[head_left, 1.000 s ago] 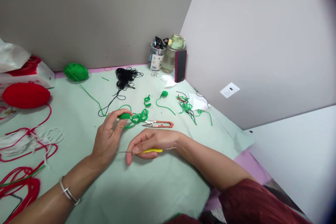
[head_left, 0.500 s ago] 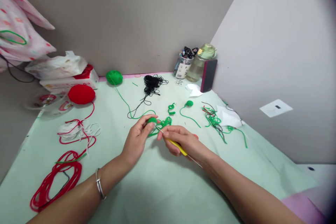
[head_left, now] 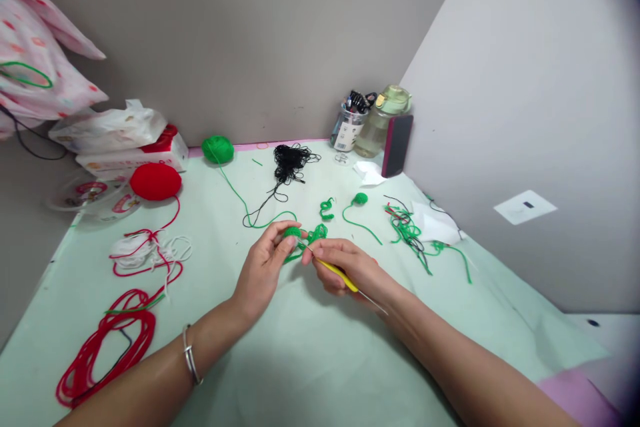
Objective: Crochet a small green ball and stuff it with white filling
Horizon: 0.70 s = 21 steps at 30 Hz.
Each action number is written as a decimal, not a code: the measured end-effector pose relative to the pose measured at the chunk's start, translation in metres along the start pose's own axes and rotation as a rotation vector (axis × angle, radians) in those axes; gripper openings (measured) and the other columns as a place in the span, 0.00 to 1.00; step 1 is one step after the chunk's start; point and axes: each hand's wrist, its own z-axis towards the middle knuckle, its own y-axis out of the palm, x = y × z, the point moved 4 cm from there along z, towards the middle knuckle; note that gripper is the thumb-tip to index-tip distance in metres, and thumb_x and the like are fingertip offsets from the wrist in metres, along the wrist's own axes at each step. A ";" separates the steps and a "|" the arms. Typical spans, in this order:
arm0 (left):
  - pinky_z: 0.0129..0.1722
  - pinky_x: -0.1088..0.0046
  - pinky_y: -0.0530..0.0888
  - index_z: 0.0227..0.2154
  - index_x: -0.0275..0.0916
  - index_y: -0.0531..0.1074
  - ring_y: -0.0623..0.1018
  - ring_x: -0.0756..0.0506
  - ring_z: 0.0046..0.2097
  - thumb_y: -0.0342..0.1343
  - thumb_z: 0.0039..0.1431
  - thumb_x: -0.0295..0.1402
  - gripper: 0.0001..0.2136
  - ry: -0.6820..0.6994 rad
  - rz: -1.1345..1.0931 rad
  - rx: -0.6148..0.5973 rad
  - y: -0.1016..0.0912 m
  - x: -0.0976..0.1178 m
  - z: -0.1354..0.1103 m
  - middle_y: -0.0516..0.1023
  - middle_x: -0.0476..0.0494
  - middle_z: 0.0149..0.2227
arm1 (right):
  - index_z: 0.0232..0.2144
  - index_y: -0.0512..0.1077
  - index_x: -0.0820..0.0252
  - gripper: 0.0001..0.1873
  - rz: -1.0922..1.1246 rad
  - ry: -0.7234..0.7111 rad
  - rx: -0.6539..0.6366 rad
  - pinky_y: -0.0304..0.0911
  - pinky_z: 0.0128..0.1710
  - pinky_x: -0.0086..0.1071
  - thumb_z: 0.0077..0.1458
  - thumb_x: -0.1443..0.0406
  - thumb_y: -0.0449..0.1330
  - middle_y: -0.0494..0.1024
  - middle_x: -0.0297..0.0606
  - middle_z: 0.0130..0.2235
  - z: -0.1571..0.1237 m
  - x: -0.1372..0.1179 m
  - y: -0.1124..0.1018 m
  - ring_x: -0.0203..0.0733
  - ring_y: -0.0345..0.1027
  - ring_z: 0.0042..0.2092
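Observation:
My left hand (head_left: 267, 255) pinches a small green crochet piece (head_left: 292, 232) between thumb and fingers. In my right hand (head_left: 343, 265) is a crochet hook (head_left: 340, 275) with a yellow grip, its metal tip pointing at the green piece. Whether the tip sits inside a stitch I cannot tell. Loose green yarn (head_left: 317, 233) lies just behind the fingers, and a strand runs back to the green yarn ball (head_left: 218, 149). Beyond my hands lie a curled green crochet strip (head_left: 327, 209) and a small green crocheted ball (head_left: 360, 199) with a tail.
Tangled black yarn (head_left: 291, 161) lies at the back. To the left are a red yarn ball (head_left: 156, 181), white yarn (head_left: 135, 251) and a red yarn coil (head_left: 95, 357). At right are yarn scraps (head_left: 407, 230), a phone (head_left: 398, 145), a bottle (head_left: 373, 133) and a pen jar (head_left: 347, 130).
The hook's tip and the green piece have shifted slightly to the right, and my right hand has turned a little. Both hands keep their hold.

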 end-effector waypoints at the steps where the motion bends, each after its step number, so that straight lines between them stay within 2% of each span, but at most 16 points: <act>1: 0.51 0.64 0.77 0.49 0.41 0.73 0.81 0.44 0.45 0.55 0.67 0.40 0.12 0.007 0.005 0.001 0.000 0.001 0.000 0.82 0.41 0.45 | 0.34 0.77 0.64 0.13 0.040 0.014 -0.006 0.40 0.17 0.25 0.61 0.58 0.62 0.60 0.22 0.14 0.000 0.000 0.000 0.28 0.40 0.17; 5: 0.47 0.66 0.77 0.45 0.41 0.72 0.81 0.44 0.44 0.57 0.66 0.39 0.10 0.056 0.043 0.018 0.000 0.004 0.000 0.82 0.42 0.44 | 0.34 0.77 0.66 0.11 0.192 0.054 -0.021 0.35 0.16 0.24 0.59 0.61 0.64 0.55 0.19 0.15 0.001 0.000 -0.001 0.27 0.33 0.18; 10: 0.41 0.68 0.75 0.41 0.41 0.71 0.79 0.46 0.38 0.58 0.64 0.39 0.08 0.072 0.069 0.021 0.000 0.005 0.000 0.78 0.48 0.35 | 0.34 0.77 0.66 0.10 0.237 0.035 -0.022 0.34 0.16 0.24 0.60 0.62 0.63 0.54 0.20 0.16 -0.001 -0.001 0.002 0.27 0.32 0.19; 15: 0.39 0.69 0.72 0.38 0.41 0.71 0.74 0.47 0.35 0.59 0.65 0.39 0.07 0.081 0.111 0.013 0.001 0.003 -0.001 0.74 0.50 0.32 | 0.33 0.75 0.65 0.09 0.256 0.015 -0.029 0.34 0.17 0.25 0.58 0.62 0.64 0.53 0.19 0.16 -0.001 -0.001 0.005 0.26 0.32 0.19; 18: 0.37 0.70 0.71 0.37 0.41 0.70 0.73 0.48 0.33 0.59 0.64 0.38 0.07 0.075 0.127 0.006 0.001 0.004 -0.001 0.73 0.51 0.30 | 0.33 0.75 0.64 0.11 0.181 -0.015 0.013 0.35 0.17 0.26 0.58 0.60 0.63 0.55 0.19 0.16 -0.002 -0.001 0.007 0.27 0.34 0.18; 21: 0.33 0.71 0.70 0.36 0.41 0.70 0.72 0.48 0.30 0.58 0.64 0.37 0.06 0.054 0.130 -0.011 0.002 0.007 0.000 0.72 0.53 0.27 | 0.33 0.73 0.62 0.12 -0.050 -0.094 0.095 0.40 0.18 0.27 0.61 0.58 0.60 0.60 0.22 0.15 -0.006 -0.002 0.011 0.29 0.41 0.17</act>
